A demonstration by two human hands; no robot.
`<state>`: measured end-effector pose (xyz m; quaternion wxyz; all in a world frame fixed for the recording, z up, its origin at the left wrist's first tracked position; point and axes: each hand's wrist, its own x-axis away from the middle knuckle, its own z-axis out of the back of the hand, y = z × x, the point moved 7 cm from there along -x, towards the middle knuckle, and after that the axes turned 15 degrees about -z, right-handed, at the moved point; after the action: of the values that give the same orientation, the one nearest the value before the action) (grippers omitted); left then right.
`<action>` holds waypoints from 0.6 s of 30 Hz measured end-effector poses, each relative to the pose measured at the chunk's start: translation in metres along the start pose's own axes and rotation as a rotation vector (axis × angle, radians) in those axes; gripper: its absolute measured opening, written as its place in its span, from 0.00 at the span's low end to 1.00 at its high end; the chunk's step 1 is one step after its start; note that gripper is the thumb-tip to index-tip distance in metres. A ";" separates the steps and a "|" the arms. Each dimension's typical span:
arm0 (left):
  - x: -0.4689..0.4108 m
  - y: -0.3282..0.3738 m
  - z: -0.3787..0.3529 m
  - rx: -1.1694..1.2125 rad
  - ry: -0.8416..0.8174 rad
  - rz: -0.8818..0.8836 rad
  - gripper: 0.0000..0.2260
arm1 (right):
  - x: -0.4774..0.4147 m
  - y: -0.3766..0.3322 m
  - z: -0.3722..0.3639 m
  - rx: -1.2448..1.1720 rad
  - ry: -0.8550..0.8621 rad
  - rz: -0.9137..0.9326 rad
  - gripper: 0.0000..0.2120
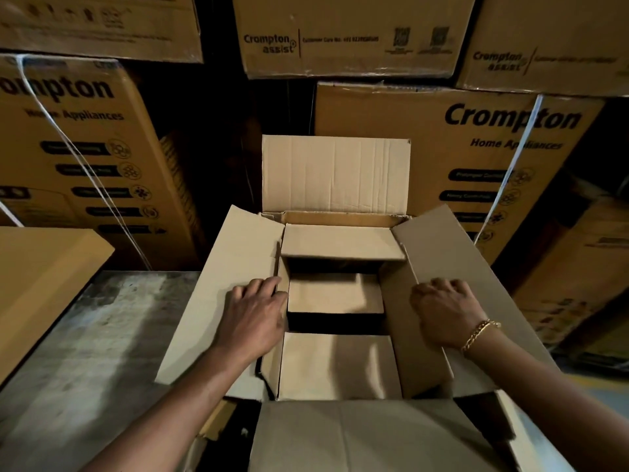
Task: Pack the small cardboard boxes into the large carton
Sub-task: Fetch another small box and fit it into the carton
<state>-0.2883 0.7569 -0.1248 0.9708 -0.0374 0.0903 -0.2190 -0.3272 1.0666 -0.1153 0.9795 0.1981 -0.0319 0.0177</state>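
Three boxes inside: small cardboard boxes (335, 292) sit in large carton (439, 267).
Left hand (253, 313): my grip flat, apart, on side flap.
Right hand (442, 310): grip curled together, holds nothing.
Advice: I keep flaps wide, then fill dark gap.

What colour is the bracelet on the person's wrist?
Gold, a chain-link bracelet on the right wrist, seen in the head view.

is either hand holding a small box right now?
No: the left hand and right hand rest empty on the large carton's side flaps, while the small boxes sit inside.
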 end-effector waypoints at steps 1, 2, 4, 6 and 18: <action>-0.002 0.001 0.001 -0.006 -0.008 0.001 0.19 | 0.002 -0.003 -0.002 0.007 0.007 0.009 0.18; -0.003 0.001 0.001 -0.009 -0.019 0.002 0.19 | 0.004 -0.010 -0.002 0.008 0.005 0.018 0.19; -0.005 -0.001 -0.001 -0.006 -0.038 0.006 0.20 | 0.003 -0.024 -0.001 0.004 -0.010 0.027 0.21; -0.005 -0.004 -0.004 0.009 -0.044 0.009 0.21 | -0.002 -0.037 0.000 0.029 -0.024 0.049 0.21; -0.010 -0.017 -0.011 0.059 -0.024 0.064 0.27 | -0.084 -0.090 -0.002 -0.394 -0.266 -0.091 0.45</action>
<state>-0.3067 0.7460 -0.1323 0.9791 -0.0083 0.0731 -0.1899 -0.4065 0.9827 -0.1574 0.9862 0.0052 -0.1543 -0.0593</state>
